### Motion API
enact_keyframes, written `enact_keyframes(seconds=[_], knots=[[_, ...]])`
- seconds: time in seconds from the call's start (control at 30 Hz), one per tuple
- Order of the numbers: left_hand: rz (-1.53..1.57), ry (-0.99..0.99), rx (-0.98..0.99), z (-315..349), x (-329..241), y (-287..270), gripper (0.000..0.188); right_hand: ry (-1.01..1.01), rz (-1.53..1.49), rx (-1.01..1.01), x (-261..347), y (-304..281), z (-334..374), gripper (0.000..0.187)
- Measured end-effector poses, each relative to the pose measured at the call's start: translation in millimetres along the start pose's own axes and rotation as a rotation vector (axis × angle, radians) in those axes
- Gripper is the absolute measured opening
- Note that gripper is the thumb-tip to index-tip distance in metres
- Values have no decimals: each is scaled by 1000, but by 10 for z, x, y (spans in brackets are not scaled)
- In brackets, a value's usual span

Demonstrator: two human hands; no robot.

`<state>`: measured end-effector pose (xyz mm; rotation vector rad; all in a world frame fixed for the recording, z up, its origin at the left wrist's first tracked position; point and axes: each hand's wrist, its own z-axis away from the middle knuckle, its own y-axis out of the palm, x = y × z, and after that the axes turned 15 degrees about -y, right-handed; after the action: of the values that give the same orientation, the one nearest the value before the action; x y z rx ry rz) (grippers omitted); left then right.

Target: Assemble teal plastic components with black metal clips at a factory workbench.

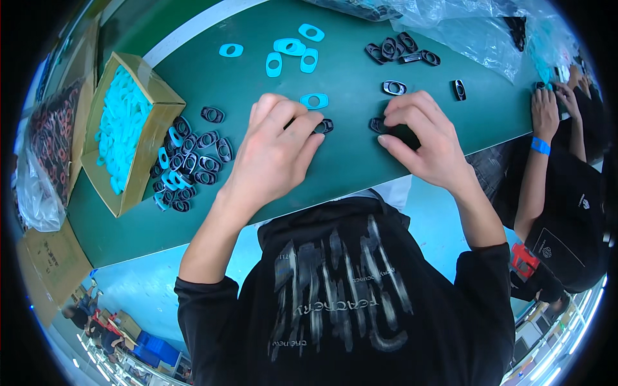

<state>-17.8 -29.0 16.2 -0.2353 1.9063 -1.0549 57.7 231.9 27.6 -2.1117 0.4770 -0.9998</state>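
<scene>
My left hand (273, 151) is closed at the table's near middle, thumb and fingers pinching a black oval ring part (328, 125). Opposite it, my right hand (428, 138) grips a second dark part (376, 125) between thumb and fingertips, which hide much of it. A gap separates the two parts. Just beyond the left fingers lies a flat turquoise piece (304, 98) with a round hole. One black ring part (394, 87) rests past my right knuckles.
A cardboard box (168, 103) of turquoise pieces stands at left, beside a mixed black-and-turquoise pile (207, 139). Several turquoise pieces (273, 64) and black parts (389, 48) lie farther back. Clear plastic bags (476, 48) cover the far right. A co-worker's hand (545, 112) works at right.
</scene>
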Motion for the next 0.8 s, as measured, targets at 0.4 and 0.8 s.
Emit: enact_keyframes(seconds=[0.4, 0.8], knots=[[115, -83, 13, -19, 19, 25, 30, 146, 48, 123, 42, -7, -80, 30], [71, -76, -2, 48, 35, 64, 32, 7, -19, 87, -76, 174, -654, 27]])
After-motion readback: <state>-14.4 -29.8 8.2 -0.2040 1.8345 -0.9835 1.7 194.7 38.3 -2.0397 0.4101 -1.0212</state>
